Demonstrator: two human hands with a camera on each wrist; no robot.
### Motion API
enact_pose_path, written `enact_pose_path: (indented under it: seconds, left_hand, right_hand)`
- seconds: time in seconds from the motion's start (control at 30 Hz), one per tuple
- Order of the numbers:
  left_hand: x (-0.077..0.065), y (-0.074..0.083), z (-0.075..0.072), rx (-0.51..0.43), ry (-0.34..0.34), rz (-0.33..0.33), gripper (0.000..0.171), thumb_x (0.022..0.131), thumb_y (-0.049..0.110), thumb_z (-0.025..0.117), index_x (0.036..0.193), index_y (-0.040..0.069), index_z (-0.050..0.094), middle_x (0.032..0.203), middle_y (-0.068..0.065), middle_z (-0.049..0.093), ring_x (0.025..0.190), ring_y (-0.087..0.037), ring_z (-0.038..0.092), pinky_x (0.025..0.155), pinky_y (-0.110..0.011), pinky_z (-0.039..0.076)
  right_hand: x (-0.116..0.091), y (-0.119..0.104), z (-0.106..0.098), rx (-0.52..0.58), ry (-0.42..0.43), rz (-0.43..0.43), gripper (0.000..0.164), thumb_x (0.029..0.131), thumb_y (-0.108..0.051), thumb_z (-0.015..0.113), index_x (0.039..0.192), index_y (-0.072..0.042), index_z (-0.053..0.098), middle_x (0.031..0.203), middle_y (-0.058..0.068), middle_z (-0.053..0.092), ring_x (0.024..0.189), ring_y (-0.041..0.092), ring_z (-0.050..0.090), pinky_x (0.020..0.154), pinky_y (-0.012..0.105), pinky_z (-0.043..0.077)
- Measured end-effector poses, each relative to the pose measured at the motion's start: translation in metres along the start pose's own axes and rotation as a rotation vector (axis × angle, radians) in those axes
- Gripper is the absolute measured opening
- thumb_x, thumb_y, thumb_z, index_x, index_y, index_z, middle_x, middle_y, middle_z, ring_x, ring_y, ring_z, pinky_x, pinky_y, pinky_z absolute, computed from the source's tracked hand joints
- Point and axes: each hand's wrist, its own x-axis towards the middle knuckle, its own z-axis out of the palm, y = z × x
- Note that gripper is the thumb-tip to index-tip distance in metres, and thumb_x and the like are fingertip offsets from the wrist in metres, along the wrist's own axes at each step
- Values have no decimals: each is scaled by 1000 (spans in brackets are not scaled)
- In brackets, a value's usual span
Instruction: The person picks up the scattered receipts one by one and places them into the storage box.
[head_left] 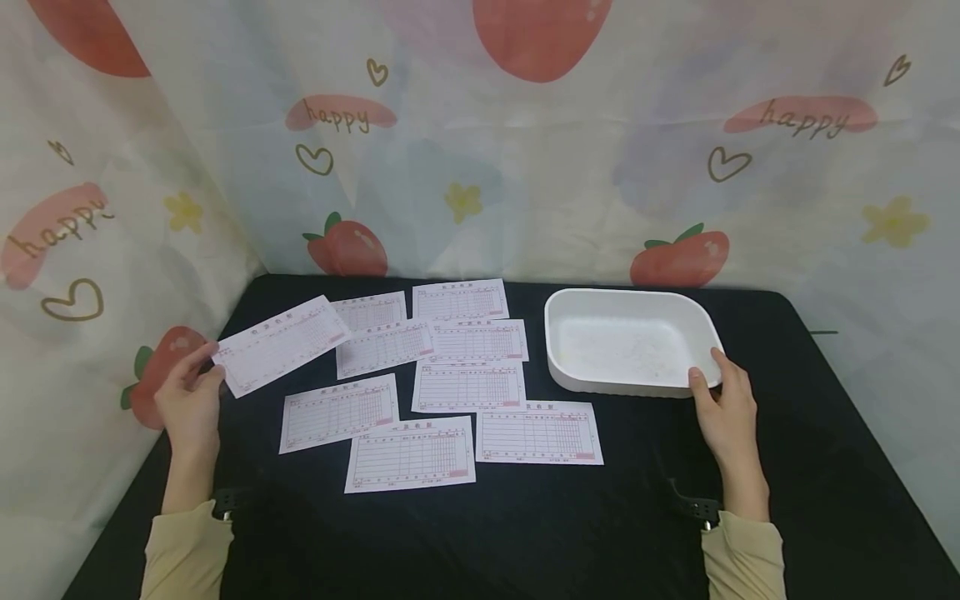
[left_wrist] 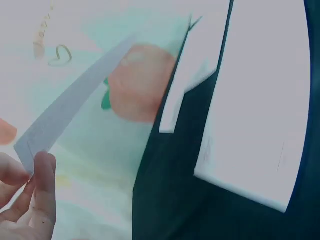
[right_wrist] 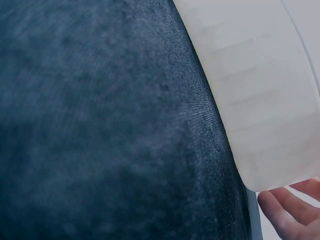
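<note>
The left hand (head_left: 187, 404) pinches 1 red-printed white rectangular paper slip (head_left: 281, 346) by its corner, raised above the black worktop's (head_left: 562, 533) left side; the right hand (head_left: 726, 412) grips a white rounded-corner plastic tray (head_left: 615, 386). A light pinch should avoid creasing.

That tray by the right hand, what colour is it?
The tray is plain white, and it shows best in the head view.

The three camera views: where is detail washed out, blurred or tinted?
Head view: even light, printed grids visible on the paper slips, tiny print unreadable; left wrist view: slips bleached nearly white, print mostly lost; right wrist view: dark cloth bluish and blurry at left, weave clearer beside the white tray.
</note>
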Motion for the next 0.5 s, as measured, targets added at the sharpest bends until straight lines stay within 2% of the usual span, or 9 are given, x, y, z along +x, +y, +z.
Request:
enact_pose_path:
  seconds: [0.07,0.13,0.3,0.5]
  left_hand:
    - [-4,1,4,-84,-18,-7,34,93,6,56,126,12,64,135,-6,57,92,-8,60,78,-9,50]
    - [-8,2,8,-121,-38,-4,35,93,4,56,126,10,64,129,-8,58,86,-7,61,70,-7,49]
    - [-17,0,19,-158,-84,-14,34,94,4,55,127,8,63,122,-5,60,83,-6,62,69,-9,50]
    - [-27,1,35,-199,-132,-17,34,94,2,55,126,7,62,127,-7,58,86,-7,62,70,-10,51]
  right_hand:
    - [0,0,0,-1,4,0,57,101,-27,43,151,-4,26,150,28,28,137,47,32,102,62,37]
    - [-1,0,0,4,5,-2,57,101,-26,43,151,-4,26,150,28,28,137,47,32,102,62,37]
    - [-1,0,0,9,3,-2,57,101,-26,43,151,-3,26,150,28,28,137,47,32,101,63,37]
    - [0,1,0,6,-3,-3,58,101,-27,43,151,-4,25,151,28,27,137,47,32,102,62,36]
